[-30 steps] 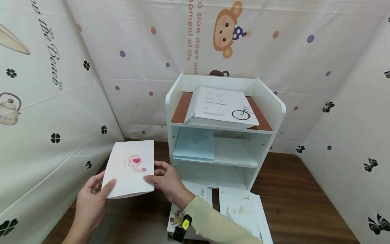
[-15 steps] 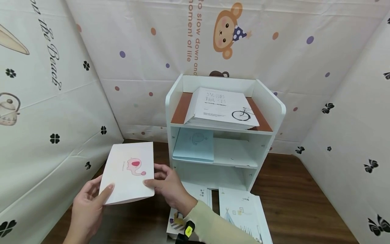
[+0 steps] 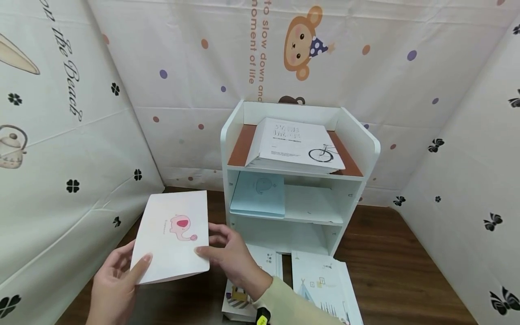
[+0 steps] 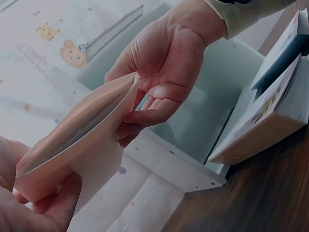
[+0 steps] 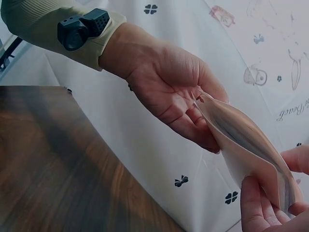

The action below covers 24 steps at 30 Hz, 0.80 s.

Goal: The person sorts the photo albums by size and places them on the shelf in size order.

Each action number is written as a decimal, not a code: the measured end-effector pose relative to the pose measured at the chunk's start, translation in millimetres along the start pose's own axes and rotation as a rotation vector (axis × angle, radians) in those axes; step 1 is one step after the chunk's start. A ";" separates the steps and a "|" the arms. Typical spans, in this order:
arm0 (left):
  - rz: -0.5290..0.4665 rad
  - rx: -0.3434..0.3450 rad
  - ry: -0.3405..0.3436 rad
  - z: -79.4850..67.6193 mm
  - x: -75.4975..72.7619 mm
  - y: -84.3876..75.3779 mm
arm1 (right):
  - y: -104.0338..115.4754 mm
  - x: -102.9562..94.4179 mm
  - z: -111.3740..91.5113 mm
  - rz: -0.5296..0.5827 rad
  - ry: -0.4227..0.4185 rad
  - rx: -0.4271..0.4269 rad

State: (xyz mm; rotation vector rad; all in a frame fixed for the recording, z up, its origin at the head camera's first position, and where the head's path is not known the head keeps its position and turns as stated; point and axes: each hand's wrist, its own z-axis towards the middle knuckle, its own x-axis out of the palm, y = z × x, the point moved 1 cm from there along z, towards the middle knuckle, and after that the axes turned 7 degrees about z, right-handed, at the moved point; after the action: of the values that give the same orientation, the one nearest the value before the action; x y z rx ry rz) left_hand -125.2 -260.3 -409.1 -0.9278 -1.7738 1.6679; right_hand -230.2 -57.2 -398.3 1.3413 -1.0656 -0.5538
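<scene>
White booklet: the booklet (image 3: 174, 259) is held in the air to the left of the shelf unit, pink elephant cover up and sloping toward the person; the slope probably serves to show its face.
Left-hand grip: the left hand (image 3: 113, 282) pinches the lower left part, thumb on the cover and fingers underneath, which likely carries that corner's weight.
Right-hand grip: the right hand (image 3: 235, 257) pinches the right edge, thumb on top and fingers behind; holding both sides seems to steady the limp covers.
Booklet edge: both wrist views show the covers bowed apart along the near edge, perhaps because the two hands squeeze it from either side.
White shelf unit: the shelf unit (image 3: 359, 142) stands upright to the right of the booklet, its tiers facing the person.
Blue booklet: the blue booklet (image 3: 258, 195) lies flat in the left half of the middle tier, likely because it is thin.
Bicycle-cover book: the bicycle-cover book (image 3: 294, 146) lies flat on the top tier, where its thickness probably suits the roofless space.
Front books: an album-like book (image 3: 271, 260) and a tent-cover book (image 3: 322, 284) lie side by side at the unit's foot, a gap between; whether their far ends enter the lowest compartment cannot be told.
Wood-grain counter: the counter (image 3: 390, 266) carries the unit.
</scene>
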 end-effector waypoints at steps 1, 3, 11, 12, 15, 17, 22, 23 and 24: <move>0.008 -0.004 -0.002 -2.0 -0.1 -0.5 | 0.7 -0.5 -2.2 0.008 0.004 -0.001; 0.024 -0.017 -0.006 -5.7 -0.4 -1.7 | 2.0 -1.6 -6.5 0.030 0.015 -0.007; 0.085 -0.009 -0.017 -18.4 -4.3 -2.0 | 6.1 -6.2 -24.4 0.051 0.021 -0.017; 0.063 0.002 -0.005 -19.8 -4.5 -1.4 | 6.4 -6.7 -26.6 0.052 0.023 -0.018; -0.003 0.039 0.025 -23.0 -3.9 0.5 | 7.1 -8.2 -32.0 0.059 0.027 -0.032; -0.025 0.058 0.030 -24.9 -3.2 1.7 | 7.3 -9.3 -35.5 0.063 0.030 -0.043; -0.055 0.087 0.019 -29.2 -0.8 3.4 | 9.0 -11.2 -43.9 0.082 0.028 -0.070; -0.058 0.085 0.016 -30.0 -0.6 3.5 | 9.5 -11.5 -45.3 0.089 0.030 -0.072; -0.064 0.085 0.013 -30.7 -0.4 3.5 | 9.7 -11.8 -46.7 0.097 0.032 -0.075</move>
State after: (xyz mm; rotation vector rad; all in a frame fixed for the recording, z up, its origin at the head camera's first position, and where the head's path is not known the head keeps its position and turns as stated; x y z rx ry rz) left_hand -100.8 -241.3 -409.6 -0.8345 -1.6922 1.6794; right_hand -197.8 -21.9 -387.3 1.2221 -1.0679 -0.4940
